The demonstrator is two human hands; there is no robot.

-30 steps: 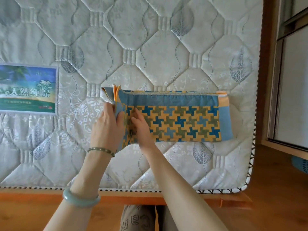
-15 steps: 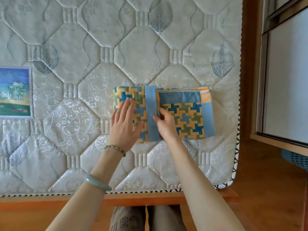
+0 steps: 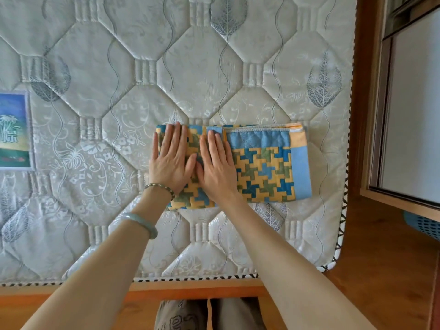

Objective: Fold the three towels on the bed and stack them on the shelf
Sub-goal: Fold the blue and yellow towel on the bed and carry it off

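Observation:
One folded towel, patterned in blue, yellow and green with a light blue border, lies flat on the quilted mattress. Its left part is folded over onto the rest. My left hand rests palm down on the towel's left end, fingers spread. My right hand lies flat beside it on the folded-over flap, thumbs nearly touching. Neither hand grips anything. No other towel and no shelf surface is in view.
A printed label is sewn on the mattress at the left. The wooden bed frame runs along the near edge. A wardrobe with a sliding door stands at the right, a blue basket below it.
The towel's left end has been folded over to the right, making it shorter. Both hands let go of the fabric and now press flat on the fold.

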